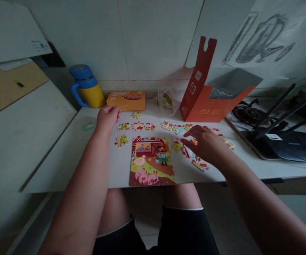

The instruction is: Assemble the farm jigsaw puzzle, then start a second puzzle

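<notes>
A partly joined farm jigsaw puzzle (146, 163) lies at the table's front edge, showing a barn, a farmer, a hen and a pig. My left hand (108, 117) is closed, its fingers curled in front of the orange puzzle box (128, 100); anything inside it is hidden. Below and right of it are loose pieces, among them a green-yellow puzzle piece (121, 141) and a pink one (138, 126). My right hand (204, 143) is open, thumb and fingers apart, over a cluster of loose pieces. Near its wrist lies a brown-and-white puzzle piece (200, 164).
A blue-and-yellow jug (90, 90) stands at the back left. Behind the pieces are a crumpled clear plastic bag (167, 102) and an opened red-orange box (208, 102). Black-legged equipment (275, 138) occupies the right side. A pale green piece (87, 126) lies at left.
</notes>
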Available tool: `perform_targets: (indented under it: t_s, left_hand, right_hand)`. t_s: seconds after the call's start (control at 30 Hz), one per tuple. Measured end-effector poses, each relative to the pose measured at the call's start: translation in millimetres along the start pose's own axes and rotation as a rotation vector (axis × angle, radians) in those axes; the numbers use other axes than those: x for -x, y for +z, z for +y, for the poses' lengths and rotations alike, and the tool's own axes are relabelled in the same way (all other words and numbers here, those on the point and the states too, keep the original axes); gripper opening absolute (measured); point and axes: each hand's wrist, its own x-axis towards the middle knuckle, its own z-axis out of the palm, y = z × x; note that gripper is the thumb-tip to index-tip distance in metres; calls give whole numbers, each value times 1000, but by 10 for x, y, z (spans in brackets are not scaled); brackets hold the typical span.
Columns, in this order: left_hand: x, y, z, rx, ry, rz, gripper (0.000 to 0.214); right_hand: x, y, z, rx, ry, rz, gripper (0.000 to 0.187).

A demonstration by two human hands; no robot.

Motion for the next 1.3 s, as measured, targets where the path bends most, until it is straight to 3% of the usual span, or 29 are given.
perform_targets:
  t_s: [0.1, 0.23, 0.37, 0.47, 0.63, 0.8, 0.97, 1.07, 1.13, 1.3]
  left_hand:
    - [-7, -3, -9, -48, -6, -9, 18]
    - [-19, -6, -40, -64, -8, -14, 19]
    - [-36, -16, -73, -65, -1, -13, 20]
    - [-46, -27, -77, -80, 6, -9, 21]
    - [-47, -30, -56, -85, -1, 13, 20]
    - [-33, -28, -20, -83, 18, 36, 21]
    - [40, -52, 130, -43, 111, 57, 21]
    - [240, -112, 246, 38, 208, 68, 23]
    - [513, -183, 314, 132, 266, 85, 23]
    - [1702, -441, 388, 299, 389, 22, 36]
  right_hand:
    - [103, 190, -40, 92, 25, -88, 37]
    - [63, 280, -58, 38, 32, -165, 28]
    - [2, 253, -54, -6, 83, -150, 24]
    - [88, 171, -65, -6, 117, -26, 24]
    - [565, 33, -42, -85, 257, 212, 26]
    - [1170, 23, 36, -75, 337, 282, 31]
    - [1576, 39, 83, -56, 387, 298, 33]
    - [1723, 47, 104, -63, 386, 284, 34]
    - [1793, 47, 123, -67, 383, 280, 33]
    - [1792, 6, 189, -68, 394, 265, 33]
